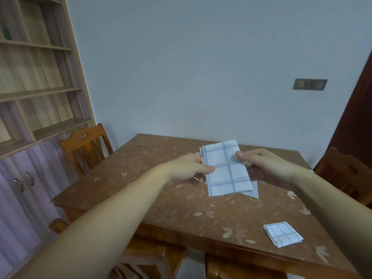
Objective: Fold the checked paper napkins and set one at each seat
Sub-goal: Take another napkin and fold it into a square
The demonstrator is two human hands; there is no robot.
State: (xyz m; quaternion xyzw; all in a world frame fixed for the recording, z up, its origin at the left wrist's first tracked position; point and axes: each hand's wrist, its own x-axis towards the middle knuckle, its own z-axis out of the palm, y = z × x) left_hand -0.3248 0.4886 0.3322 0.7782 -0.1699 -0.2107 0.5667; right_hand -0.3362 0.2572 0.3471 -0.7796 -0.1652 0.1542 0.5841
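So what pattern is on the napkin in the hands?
Pale blue-white with darker blue checked lines on the napkin; head view shows it.

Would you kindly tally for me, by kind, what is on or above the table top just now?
Checked napkins: 2 (held napkin, folded napkin on the table)
Pale sheet, partly hidden: 1
Hands: 2 (left hand, right hand)
Total: 5

On the tabletop [201,218]
Held napkin [227,168] above the far middle; folded napkin [282,234] at the near right edge.
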